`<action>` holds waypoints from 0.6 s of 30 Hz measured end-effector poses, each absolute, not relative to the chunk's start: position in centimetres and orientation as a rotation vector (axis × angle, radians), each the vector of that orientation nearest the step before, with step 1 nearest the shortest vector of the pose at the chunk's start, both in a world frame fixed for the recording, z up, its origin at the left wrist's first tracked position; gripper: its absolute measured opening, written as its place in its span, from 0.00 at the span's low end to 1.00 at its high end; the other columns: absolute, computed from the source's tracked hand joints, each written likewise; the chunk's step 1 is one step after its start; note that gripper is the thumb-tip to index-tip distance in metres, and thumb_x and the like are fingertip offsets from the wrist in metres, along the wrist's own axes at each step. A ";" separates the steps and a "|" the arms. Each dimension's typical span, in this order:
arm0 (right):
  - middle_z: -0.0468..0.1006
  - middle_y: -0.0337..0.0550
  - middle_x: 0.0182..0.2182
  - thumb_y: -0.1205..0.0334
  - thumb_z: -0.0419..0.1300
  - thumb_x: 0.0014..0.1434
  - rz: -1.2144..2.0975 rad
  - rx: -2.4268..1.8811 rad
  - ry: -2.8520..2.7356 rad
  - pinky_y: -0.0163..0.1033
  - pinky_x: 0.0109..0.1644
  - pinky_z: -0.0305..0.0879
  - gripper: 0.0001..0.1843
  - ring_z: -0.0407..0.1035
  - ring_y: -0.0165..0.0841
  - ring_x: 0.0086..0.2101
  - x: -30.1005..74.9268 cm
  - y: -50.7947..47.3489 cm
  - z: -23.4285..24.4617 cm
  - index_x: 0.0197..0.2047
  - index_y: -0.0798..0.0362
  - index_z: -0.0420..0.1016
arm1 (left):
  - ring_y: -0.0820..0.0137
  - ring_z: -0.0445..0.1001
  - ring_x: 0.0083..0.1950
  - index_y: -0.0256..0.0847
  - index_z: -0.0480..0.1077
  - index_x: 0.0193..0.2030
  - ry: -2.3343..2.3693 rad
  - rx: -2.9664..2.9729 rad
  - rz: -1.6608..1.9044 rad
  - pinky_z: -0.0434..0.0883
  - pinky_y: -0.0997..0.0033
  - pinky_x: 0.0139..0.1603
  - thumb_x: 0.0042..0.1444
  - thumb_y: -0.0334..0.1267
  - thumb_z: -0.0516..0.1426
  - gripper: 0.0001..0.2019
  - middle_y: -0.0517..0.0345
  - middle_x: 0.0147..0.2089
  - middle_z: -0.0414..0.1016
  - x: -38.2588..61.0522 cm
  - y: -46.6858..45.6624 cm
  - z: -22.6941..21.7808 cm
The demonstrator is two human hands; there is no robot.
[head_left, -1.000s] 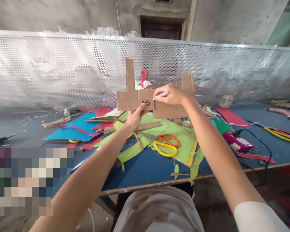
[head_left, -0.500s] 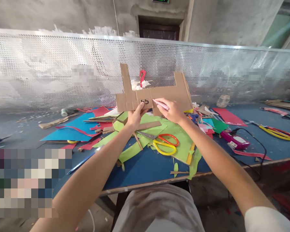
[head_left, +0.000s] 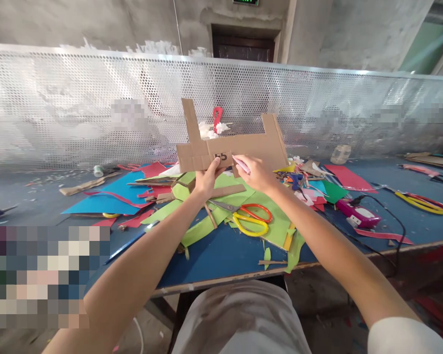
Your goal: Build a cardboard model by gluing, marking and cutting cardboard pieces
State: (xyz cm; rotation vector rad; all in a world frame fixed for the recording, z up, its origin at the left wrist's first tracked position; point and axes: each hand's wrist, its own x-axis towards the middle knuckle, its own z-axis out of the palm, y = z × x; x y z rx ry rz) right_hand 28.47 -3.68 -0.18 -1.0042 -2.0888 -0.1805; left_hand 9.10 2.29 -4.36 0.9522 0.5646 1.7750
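Observation:
My left hand (head_left: pixel 206 181) is closed on the lower edge of a brown cardboard piece (head_left: pixel 254 147), its thumb on the front beside printed digits. Two upright arms stick up from the cardboard, one at each end. In my right hand (head_left: pixel 257 173) is a slim pink pen-like tool (head_left: pixel 241 164), its tip at the cardboard just right of the digits. Whether it is a pen or a craft knife I cannot tell. Below the hands, scissors (head_left: pixel 251 222) with one red and one yellow handle loop lie on green paper (head_left: pixel 199 231).
Blue card (head_left: pixel 99 199) and red scraps spread to the left. On the right are red paper (head_left: pixel 349 177), a magenta device (head_left: pixel 359 214) with a black cable, and yellow-and-red-handled pliers (head_left: pixel 423 201). A perforated metal screen (head_left: pixel 77 108) stands behind the table.
My right hand and the pink tool have shifted slightly left and down. The cardboard's right end has moved a little left and lower. My left hand keeps its hold.

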 end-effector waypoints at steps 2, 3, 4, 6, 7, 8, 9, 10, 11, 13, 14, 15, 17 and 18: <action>0.89 0.54 0.57 0.60 0.57 0.75 -0.167 -1.017 -2.124 0.46 0.59 0.74 0.21 0.83 0.46 0.53 28.5 -3.9 -0.3 0.64 0.52 0.83 | 0.57 0.90 0.58 0.39 0.80 0.52 0.584 0.940 1.793 0.88 0.63 0.56 0.54 0.41 0.78 0.22 0.44 0.56 0.90 8.9 2.4 -4.2; 0.90 0.53 0.53 0.60 0.58 0.75 -0.161 -1.022 -2.143 0.44 0.56 0.73 0.19 0.83 0.45 0.49 28.6 -4.0 -0.3 0.62 0.52 0.84 | 0.57 0.90 0.58 0.40 0.80 0.52 0.595 0.929 1.804 0.88 0.64 0.56 0.55 0.40 0.77 0.21 0.44 0.56 0.90 8.8 2.4 -4.2; 0.91 0.51 0.49 0.59 0.59 0.74 -0.158 -1.023 -2.156 0.43 0.53 0.72 0.18 0.83 0.43 0.46 28.6 -4.1 -0.3 0.60 0.51 0.85 | 0.58 0.90 0.59 0.40 0.80 0.52 0.606 0.918 1.814 0.88 0.64 0.56 0.55 0.40 0.77 0.20 0.44 0.57 0.90 8.7 2.5 -4.1; 0.91 0.48 0.46 0.58 0.59 0.74 -0.154 -1.006 -2.154 0.41 0.49 0.70 0.17 0.82 0.40 0.42 28.7 -4.3 -0.2 0.57 0.51 0.86 | 0.59 0.89 0.60 0.40 0.79 0.53 0.620 0.898 1.829 0.87 0.65 0.56 0.57 0.38 0.76 0.19 0.45 0.58 0.89 8.5 2.6 -4.0; 0.91 0.48 0.47 0.58 0.58 0.74 -0.151 -0.990 -2.141 0.40 0.49 0.70 0.18 0.82 0.39 0.41 28.8 -4.4 -0.1 0.58 0.51 0.86 | 0.59 0.89 0.61 0.40 0.79 0.53 0.621 0.894 1.831 0.87 0.65 0.57 0.57 0.38 0.76 0.19 0.45 0.58 0.89 8.5 2.6 -3.9; 0.91 0.48 0.47 0.58 0.58 0.75 -0.149 -0.976 -2.125 0.40 0.48 0.70 0.19 0.82 0.39 0.41 28.8 -4.5 0.0 0.59 0.51 0.86 | 0.58 0.89 0.61 0.40 0.79 0.53 0.620 0.893 1.829 0.87 0.65 0.57 0.57 0.38 0.76 0.19 0.44 0.58 0.89 8.5 2.6 -3.9; 0.91 0.49 0.48 0.58 0.57 0.75 -0.148 -0.968 -2.112 0.40 0.49 0.70 0.20 0.82 0.39 0.41 28.8 -4.5 0.1 0.61 0.52 0.86 | 0.58 0.89 0.61 0.40 0.79 0.53 0.615 0.896 1.824 0.87 0.64 0.57 0.56 0.39 0.76 0.20 0.44 0.58 0.89 8.6 2.5 -3.9; 0.91 0.50 0.48 0.58 0.57 0.75 -0.147 -0.966 -2.105 0.40 0.49 0.71 0.21 0.82 0.39 0.42 28.8 -4.5 0.2 0.62 0.53 0.85 | 0.57 0.89 0.60 0.40 0.79 0.53 0.609 0.904 1.816 0.87 0.63 0.58 0.56 0.39 0.77 0.21 0.44 0.58 0.89 8.6 2.5 -3.9; 0.91 0.51 0.49 0.58 0.57 0.75 -0.147 -0.967 -2.104 0.41 0.50 0.71 0.22 0.83 0.40 0.43 28.8 -4.5 0.3 0.64 0.54 0.85 | 0.57 0.89 0.60 0.40 0.79 0.53 0.604 0.912 1.807 0.88 0.63 0.58 0.55 0.40 0.77 0.22 0.44 0.58 0.89 8.7 2.5 -4.0; 0.90 0.53 0.53 0.59 0.56 0.76 -0.148 -0.969 -2.106 0.43 0.54 0.73 0.23 0.84 0.43 0.48 28.9 -4.3 0.2 0.66 0.54 0.84 | 0.57 0.90 0.59 0.39 0.79 0.53 0.598 0.925 1.791 0.88 0.62 0.57 0.54 0.41 0.78 0.23 0.43 0.58 0.89 8.8 2.4 -4.0; 0.90 0.54 0.56 0.59 0.56 0.76 -0.146 -0.965 -2.107 0.44 0.57 0.74 0.23 0.84 0.44 0.50 28.9 -4.1 0.2 0.67 0.54 0.83 | 0.57 0.90 0.58 0.39 0.80 0.53 0.595 0.929 1.787 0.88 0.63 0.57 0.53 0.41 0.78 0.23 0.43 0.58 0.89 8.9 2.4 -4.1; 0.89 0.54 0.59 0.59 0.56 0.76 -0.144 -0.961 -2.108 0.45 0.59 0.74 0.23 0.84 0.45 0.53 28.9 -4.0 0.1 0.68 0.53 0.83 | 0.57 0.90 0.58 0.39 0.80 0.53 0.588 0.933 1.783 0.88 0.63 0.56 0.53 0.41 0.79 0.24 0.43 0.58 0.89 8.9 2.4 -4.1; 0.87 0.53 0.62 0.59 0.56 0.76 -0.141 -0.956 -2.101 0.46 0.61 0.74 0.23 0.83 0.45 0.56 29.0 -3.8 0.0 0.68 0.52 0.82 | 0.58 0.90 0.58 0.39 0.80 0.53 0.572 0.939 1.781 0.88 0.65 0.55 0.53 0.41 0.79 0.24 0.44 0.57 0.89 8.9 2.5 -4.2; 0.88 0.53 0.61 0.59 0.57 0.76 -0.140 -0.959 -2.103 0.46 0.61 0.74 0.23 0.83 0.44 0.55 29.0 -3.9 -0.1 0.68 0.51 0.82 | 0.58 0.90 0.58 0.40 0.81 0.53 0.566 0.940 1.783 0.88 0.66 0.55 0.53 0.41 0.79 0.23 0.44 0.57 0.90 8.9 2.6 -4.2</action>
